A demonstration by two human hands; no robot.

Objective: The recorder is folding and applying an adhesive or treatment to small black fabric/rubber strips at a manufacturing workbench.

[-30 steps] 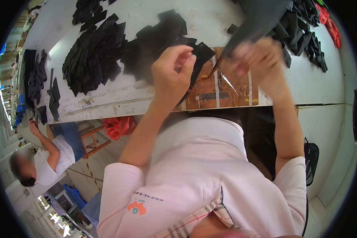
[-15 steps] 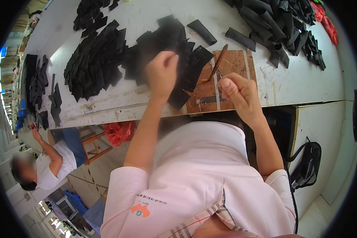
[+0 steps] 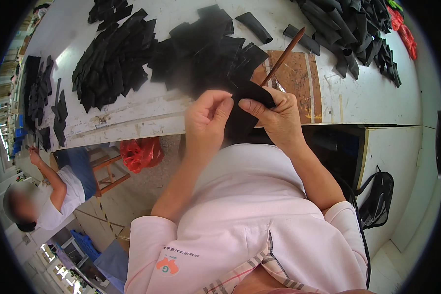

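Note:
A black fabric piece (image 3: 245, 105), folded or curled at its top edge, is between my two hands over the table's near edge. My right hand (image 3: 284, 120) grips it, thumb pressed on its front. My left hand (image 3: 206, 120) is closed in a pinch at its left edge. Behind the piece rises a brown pointed stick (image 3: 285, 55), tilted to the upper right. Its lower end is hidden by the fabric and right hand, so I cannot tell whether that hand holds it. Beyond my left hand lies a heap of flat black fabric pieces (image 3: 196, 59), partly blurred.
A worn brown board (image 3: 308, 93) lies on the white table (image 3: 372, 105). Another black heap (image 3: 110, 63) lies left; rolled black pieces (image 3: 333, 29) are piled at far right. Below the table sits a red plastic bag (image 3: 142, 154). A person (image 3: 59, 191) works at far left.
My hands have come together at a black fabric piece, which they now grip. The stick shows longer and further to the upper right. The view has shifted slightly.

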